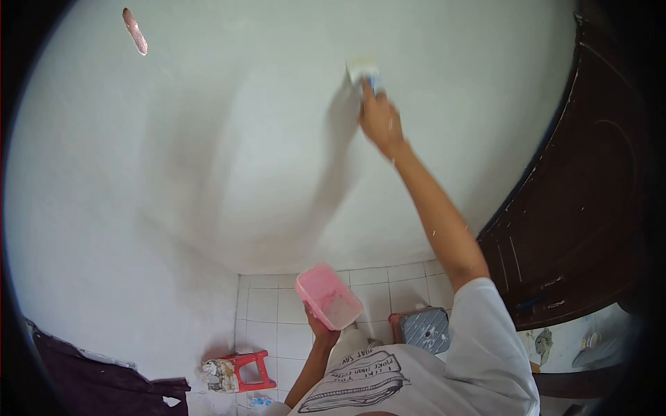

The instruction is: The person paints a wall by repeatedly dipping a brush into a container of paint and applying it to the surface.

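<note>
My right hand (pixel 381 119) is closed round the handle of a paintbrush (pixel 363 69), whose wide pale bristles are against the white wall (pixel 277 125). Paint specks dot the hand and forearm. Lower down, my left hand (pixel 320 324) grips a pink plastic container (pixel 329 297) from its left side and underneath. The container is tilted, and some whitish paint shows inside it. Part of the left hand's fingers is hidden behind the container.
A dark brown wooden piece (pixel 576 187) borders the wall at right. On the tiled floor (pixel 284 305) stand a red stool (pixel 255 371) with a stained cloth and a grey-topped stool (pixel 424 328). Dark purple fabric (pixel 104 378) lies at lower left.
</note>
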`<control>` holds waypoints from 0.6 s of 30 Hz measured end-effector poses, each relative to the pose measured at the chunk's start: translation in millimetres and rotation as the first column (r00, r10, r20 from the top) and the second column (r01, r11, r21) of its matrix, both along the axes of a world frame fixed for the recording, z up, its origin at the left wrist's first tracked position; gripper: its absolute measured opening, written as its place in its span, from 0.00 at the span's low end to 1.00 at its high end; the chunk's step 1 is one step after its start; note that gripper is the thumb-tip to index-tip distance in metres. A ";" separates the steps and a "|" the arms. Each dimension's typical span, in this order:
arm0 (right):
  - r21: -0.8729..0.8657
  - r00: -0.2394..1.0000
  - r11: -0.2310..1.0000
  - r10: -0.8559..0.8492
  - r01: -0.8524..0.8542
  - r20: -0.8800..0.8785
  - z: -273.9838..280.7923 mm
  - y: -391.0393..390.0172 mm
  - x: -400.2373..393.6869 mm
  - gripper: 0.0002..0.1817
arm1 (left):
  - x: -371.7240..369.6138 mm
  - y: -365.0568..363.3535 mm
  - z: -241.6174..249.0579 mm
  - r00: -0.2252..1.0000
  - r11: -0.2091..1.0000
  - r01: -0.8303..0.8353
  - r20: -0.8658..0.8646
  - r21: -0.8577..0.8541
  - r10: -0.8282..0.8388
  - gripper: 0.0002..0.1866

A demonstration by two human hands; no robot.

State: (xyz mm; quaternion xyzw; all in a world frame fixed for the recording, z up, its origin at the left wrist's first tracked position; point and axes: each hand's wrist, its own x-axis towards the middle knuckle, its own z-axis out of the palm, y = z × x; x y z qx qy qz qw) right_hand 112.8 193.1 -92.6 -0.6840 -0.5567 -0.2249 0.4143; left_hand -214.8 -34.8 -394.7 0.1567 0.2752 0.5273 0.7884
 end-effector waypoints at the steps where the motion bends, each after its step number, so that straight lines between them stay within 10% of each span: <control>1: -0.120 0.998 0.992 0.020 -0.026 -0.056 -46.1 -1.1 -6.6 0.37 | 1.0 1.8 -2.1 1.000 1.000 -0.009 -0.013 0.004 0.009 0.36; 8: -0.644 0.932 0.739 -0.061 -0.198 -0.356 -277.5 -39.8 4.0 0.24 | -13.6 0.7 2.3 0.996 0.991 0.049 -0.077 0.126 -0.039 0.37; 12: -0.376 0.932 0.903 0.067 -0.208 -0.356 -151.3 -35.1 19.2 0.14 | -20.1 -3.5 -6.7 0.995 0.999 -0.025 -0.094 0.024 0.027 0.37; 18: 0.340 0.965 0.924 0.092 -0.175 0.247 172.8 -64.5 21.5 0.18 | -27.3 21.9 -10.9 0.984 0.985 0.173 0.045 -0.005 -0.172 0.37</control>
